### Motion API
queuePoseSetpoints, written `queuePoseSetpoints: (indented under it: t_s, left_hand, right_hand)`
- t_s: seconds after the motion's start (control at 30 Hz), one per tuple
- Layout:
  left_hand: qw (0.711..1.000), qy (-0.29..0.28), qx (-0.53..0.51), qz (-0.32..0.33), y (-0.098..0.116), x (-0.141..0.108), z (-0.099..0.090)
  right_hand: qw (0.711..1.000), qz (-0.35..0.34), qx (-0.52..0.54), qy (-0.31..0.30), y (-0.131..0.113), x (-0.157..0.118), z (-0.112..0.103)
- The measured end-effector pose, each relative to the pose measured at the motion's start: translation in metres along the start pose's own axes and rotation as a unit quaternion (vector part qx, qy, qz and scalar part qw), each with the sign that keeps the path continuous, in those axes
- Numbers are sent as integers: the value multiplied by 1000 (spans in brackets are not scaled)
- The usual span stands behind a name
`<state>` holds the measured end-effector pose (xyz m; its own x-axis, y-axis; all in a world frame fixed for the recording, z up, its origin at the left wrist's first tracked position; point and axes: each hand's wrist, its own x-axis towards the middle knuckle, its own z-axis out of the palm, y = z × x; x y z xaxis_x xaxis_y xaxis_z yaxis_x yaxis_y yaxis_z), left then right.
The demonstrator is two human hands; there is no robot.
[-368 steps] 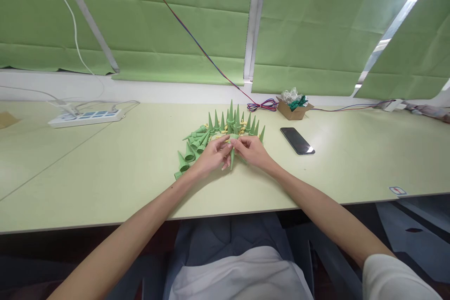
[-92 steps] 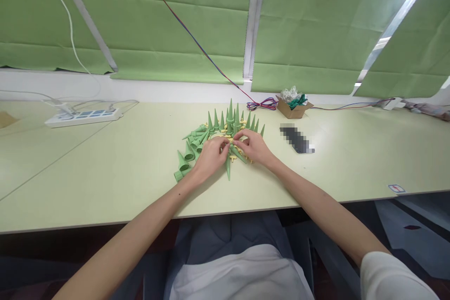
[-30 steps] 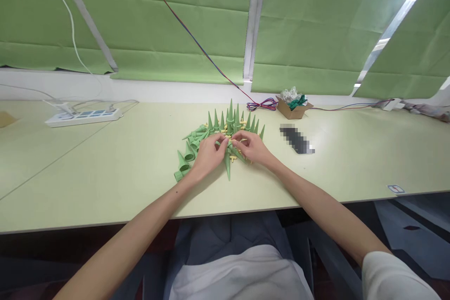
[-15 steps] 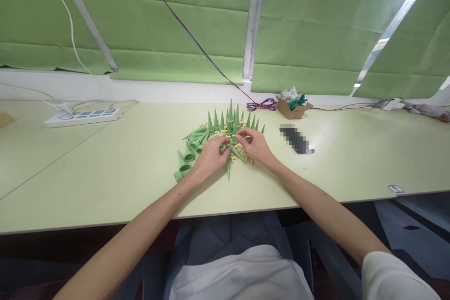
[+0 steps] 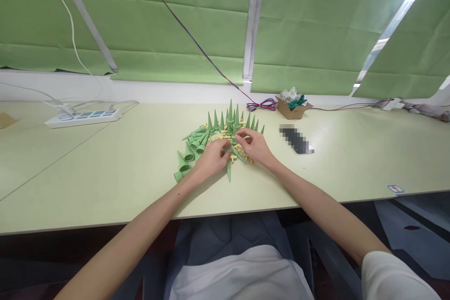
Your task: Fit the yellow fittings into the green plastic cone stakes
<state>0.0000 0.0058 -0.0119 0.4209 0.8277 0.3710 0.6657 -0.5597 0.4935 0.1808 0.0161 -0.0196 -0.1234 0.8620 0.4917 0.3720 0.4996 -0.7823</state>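
Observation:
Several green cones stand upright in a cluster at the middle of the table, one tall cone (image 5: 230, 113) among them. On the left side more green cones lie tipped over, such as an open-ended one (image 5: 183, 163). Small yellow pieces (image 5: 233, 159) lie among the cones. My left hand (image 5: 213, 155) is closed on a green cone (image 5: 228, 169) that points toward the table's front edge. Just right of it, my right hand (image 5: 255, 146) pinches a small yellow piece at its fingertips. Another green cone (image 5: 238, 154) lies slanted between the hands.
A small cardboard box (image 5: 294, 111) with plastic and green material stands at the back, beside a coiled red-blue cable (image 5: 262, 104). A dark pixelated object (image 5: 296, 139) lies to the right. A white power strip (image 5: 83, 118) rests at the back left.
My left fingers have shifted slightly, and the green cone under them has moved a little toward the front edge. A yellow piece now shows more clearly at my right fingertips.

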Motion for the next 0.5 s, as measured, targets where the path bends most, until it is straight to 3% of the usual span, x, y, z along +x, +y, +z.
queuePoseSetpoints:
  t_s: [0.17, 0.5]
  left_hand:
    - [998, 54, -7, 16, 0, 0, -1]
    - [989, 140, -49, -12, 0, -1, -3]
  right_hand:
    - [1000, -13, -2, 0, 1, 1, 0]
    - [1000, -7, -17, 8, 0, 1, 0]
